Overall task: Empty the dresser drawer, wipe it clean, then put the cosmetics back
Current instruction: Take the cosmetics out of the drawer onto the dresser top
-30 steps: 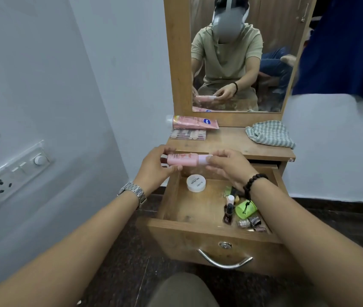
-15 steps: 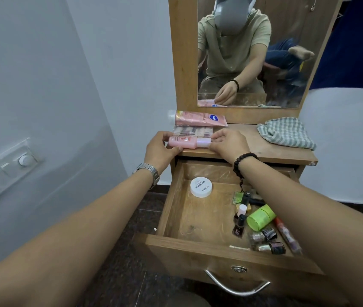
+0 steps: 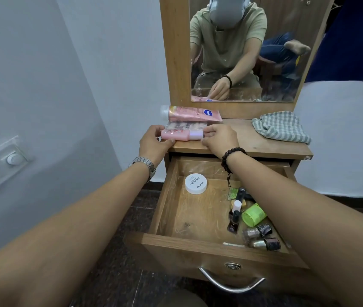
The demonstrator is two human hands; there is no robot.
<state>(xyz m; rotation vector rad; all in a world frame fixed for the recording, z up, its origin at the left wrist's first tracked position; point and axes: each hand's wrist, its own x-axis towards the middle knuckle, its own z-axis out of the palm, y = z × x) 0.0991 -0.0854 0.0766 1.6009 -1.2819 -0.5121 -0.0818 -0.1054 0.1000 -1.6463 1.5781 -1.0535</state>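
Head view: my left hand (image 3: 154, 144) and right hand (image 3: 219, 140) pinch opposite ends of the pink bottle (image 3: 181, 135), its long axis lying left-right on the counter (image 3: 253, 145). Below, nearer me, the open drawer (image 3: 198, 218) holds remaining cosmetics along its right side.

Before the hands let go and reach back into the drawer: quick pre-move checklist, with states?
1. Pink bottle lying on the dresser top, not over the edge: ok.
2. Both hands at the bottle, left hand at its base, right hand at its cap: ok.
3. Fingers released from the bottle: cannot tell.
4. Drawer open wide enough to reach in: ok.
5. Drawer emptied: not ok; white nail polish jar, green container and small nail polish bottles are inside.
6. Checked cloth on the dresser top for wiping: ok.
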